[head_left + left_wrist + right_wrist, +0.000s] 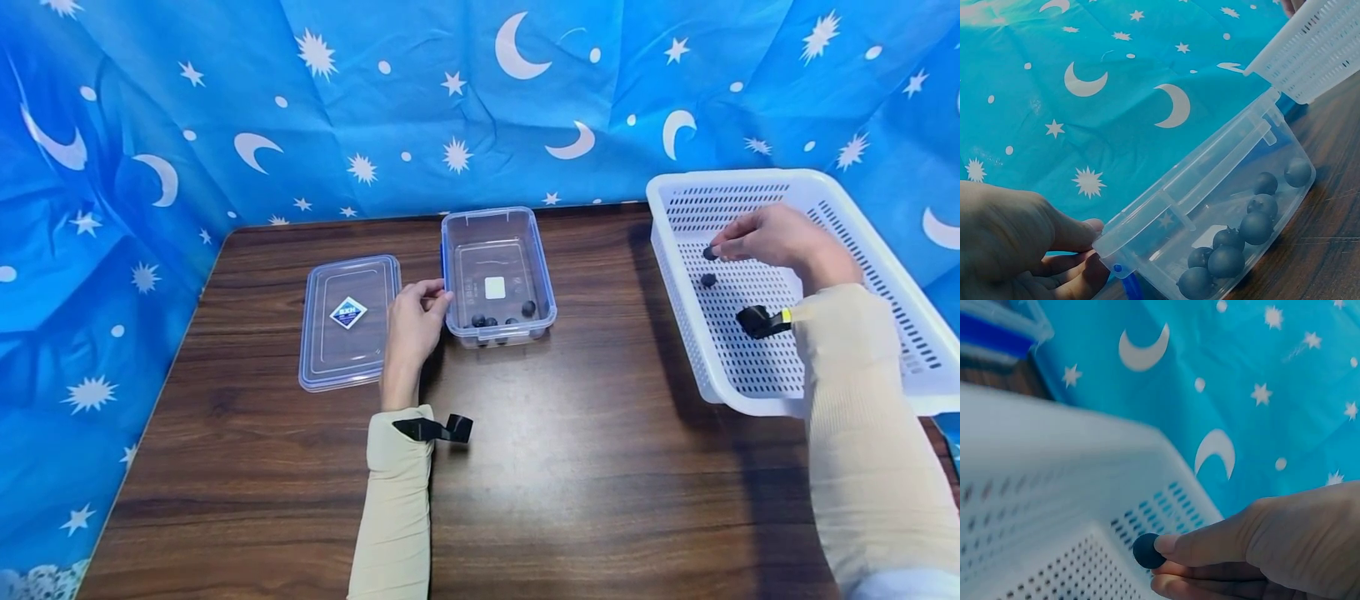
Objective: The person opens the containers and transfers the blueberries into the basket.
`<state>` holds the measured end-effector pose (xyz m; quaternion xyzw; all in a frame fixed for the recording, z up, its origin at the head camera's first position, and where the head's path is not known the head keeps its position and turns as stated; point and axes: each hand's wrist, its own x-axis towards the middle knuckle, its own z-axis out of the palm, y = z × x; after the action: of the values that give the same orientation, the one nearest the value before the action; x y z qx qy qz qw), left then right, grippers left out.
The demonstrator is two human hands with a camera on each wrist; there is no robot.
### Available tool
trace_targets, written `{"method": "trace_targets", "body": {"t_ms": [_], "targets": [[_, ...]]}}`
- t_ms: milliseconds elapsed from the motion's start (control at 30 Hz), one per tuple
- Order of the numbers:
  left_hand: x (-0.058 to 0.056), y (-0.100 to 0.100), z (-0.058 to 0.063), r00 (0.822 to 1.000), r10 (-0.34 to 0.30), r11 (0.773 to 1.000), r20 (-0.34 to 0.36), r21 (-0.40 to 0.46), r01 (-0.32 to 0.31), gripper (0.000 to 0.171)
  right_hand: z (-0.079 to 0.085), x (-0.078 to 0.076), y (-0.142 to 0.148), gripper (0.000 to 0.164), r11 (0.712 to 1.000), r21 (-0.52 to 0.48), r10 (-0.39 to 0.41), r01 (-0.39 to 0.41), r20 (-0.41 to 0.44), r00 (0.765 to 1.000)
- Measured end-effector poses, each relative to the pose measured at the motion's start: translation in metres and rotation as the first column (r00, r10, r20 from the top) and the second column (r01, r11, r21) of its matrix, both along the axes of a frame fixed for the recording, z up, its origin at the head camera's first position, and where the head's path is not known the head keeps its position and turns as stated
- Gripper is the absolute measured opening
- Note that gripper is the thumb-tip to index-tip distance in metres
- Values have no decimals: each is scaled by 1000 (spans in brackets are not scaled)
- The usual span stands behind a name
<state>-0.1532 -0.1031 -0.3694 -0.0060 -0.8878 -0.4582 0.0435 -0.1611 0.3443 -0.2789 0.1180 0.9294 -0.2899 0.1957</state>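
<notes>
My right hand pinches a blueberry between thumb and fingertips, inside the white perforated basket. Just below it, another blueberry lies on the basket floor. With thumb and fingers, my left hand grips the left side of a clear plastic container at its rim. The container stands uncovered, with several blueberries gathered at its near end. In the left wrist view the thumb sits at the rim's corner and the other fingers lie below it.
A clear lid with a blue edge and a diamond-shaped sticker lies left of the container, partly behind my left hand. Everything rests on a dark wooden table. A blue cloth with moons and stars hangs along the back and left.
</notes>
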Motion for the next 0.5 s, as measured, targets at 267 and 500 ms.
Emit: {"method": "trace_targets", "body": {"t_ms": [267,500], "targets": [[0,0,-1,1000,5,1000,-11,-4,-5,28,-22,-9,22,40,1000,19,-7,6,46,999],[-1,-1,-2,1000,6,1000,-17,10,-6,27,-41,-14,39,33,999,4,-53,53,100,994]]}}
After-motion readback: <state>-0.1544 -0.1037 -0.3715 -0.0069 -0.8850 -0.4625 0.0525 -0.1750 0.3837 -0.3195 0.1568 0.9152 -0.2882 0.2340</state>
